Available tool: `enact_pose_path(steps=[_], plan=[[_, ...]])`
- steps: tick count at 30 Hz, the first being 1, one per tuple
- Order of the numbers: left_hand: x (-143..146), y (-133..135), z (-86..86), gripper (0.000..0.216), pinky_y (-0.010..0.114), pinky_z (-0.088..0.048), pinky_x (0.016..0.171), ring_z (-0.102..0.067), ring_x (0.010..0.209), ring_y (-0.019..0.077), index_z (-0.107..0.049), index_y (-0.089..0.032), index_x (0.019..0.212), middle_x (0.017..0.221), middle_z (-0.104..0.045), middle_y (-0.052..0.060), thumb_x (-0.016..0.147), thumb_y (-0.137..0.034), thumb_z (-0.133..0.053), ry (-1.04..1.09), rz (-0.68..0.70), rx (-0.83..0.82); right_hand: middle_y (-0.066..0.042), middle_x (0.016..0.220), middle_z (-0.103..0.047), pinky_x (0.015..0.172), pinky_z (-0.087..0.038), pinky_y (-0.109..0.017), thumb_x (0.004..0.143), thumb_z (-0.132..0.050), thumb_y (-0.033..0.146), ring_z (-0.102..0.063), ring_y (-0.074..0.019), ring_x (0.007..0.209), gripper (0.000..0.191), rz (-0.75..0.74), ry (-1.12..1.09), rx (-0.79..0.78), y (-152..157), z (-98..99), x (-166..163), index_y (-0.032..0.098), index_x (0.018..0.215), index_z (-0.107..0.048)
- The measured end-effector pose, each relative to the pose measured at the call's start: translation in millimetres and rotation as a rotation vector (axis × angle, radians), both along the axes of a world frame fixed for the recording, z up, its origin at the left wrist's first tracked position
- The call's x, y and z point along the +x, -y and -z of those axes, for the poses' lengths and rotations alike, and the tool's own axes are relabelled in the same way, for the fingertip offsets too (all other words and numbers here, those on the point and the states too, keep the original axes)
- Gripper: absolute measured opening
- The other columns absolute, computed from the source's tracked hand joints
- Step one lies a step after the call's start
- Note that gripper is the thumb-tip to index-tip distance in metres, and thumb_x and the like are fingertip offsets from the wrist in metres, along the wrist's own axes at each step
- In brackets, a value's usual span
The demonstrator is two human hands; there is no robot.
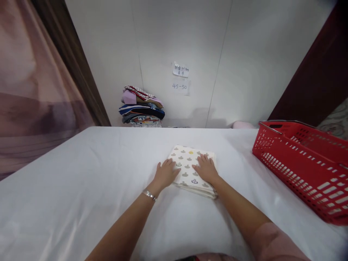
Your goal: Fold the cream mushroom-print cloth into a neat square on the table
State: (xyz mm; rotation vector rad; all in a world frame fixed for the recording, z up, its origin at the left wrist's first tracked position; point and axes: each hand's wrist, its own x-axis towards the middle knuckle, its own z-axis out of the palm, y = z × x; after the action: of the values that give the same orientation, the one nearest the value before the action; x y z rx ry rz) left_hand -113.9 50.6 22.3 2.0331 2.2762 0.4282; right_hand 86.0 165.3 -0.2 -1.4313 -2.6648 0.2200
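A folded white cloth (187,170) with a grey, yellow and dark printed pattern lies flat in several layers on the white-covered table (81,188). My left hand (165,173) rests over its left edge, fingers spread, with a silver bracelet at the wrist. On the right part of the cloth, my right hand (206,169) lies flat with its fingers apart. Both hands touch the cloth from above, and neither grips it. The underside of the cloth is hidden.
A red plastic basket (299,170) stands on the right side of the table. Behind the far edge, a stack of folded fabrics (143,107) sits against the wall. Paper notes (180,70) hang there. A pink curtain (40,83) borders the left.
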Motion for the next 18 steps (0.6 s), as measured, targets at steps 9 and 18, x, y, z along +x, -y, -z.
enact_pose_path(steps=[9,18], plan=[[8.8,-83.8,9.0,0.056,0.056,-0.02,0.107,-0.02,0.138,0.0271,-0.039,-0.023,0.135,0.15,-0.026,0.009,0.089,-0.054,-0.032,0.009,0.008,-0.026,-0.011,0.151,-0.021,0.11,-0.007,-0.046,0.091,-0.027,0.056,-0.01,-0.0258,0.14,0.066,-0.007,-0.018,0.019,2.1,-1.1,0.4,0.014,0.142,-0.031],[0.8,-84.4,19.2,0.06,0.055,-0.018,0.108,-0.016,0.139,0.0255,-0.035,-0.023,0.136,0.151,-0.023,0.009,0.089,-0.058,-0.026,0.025,0.019,-0.011,-0.012,0.151,-0.021,0.11,-0.008,-0.046,0.091,-0.028,0.056,-0.011,-0.0263,0.139,0.066,-0.004,-0.033,0.017,4.3,-6.7,-1.1,0.013,0.141,-0.032]])
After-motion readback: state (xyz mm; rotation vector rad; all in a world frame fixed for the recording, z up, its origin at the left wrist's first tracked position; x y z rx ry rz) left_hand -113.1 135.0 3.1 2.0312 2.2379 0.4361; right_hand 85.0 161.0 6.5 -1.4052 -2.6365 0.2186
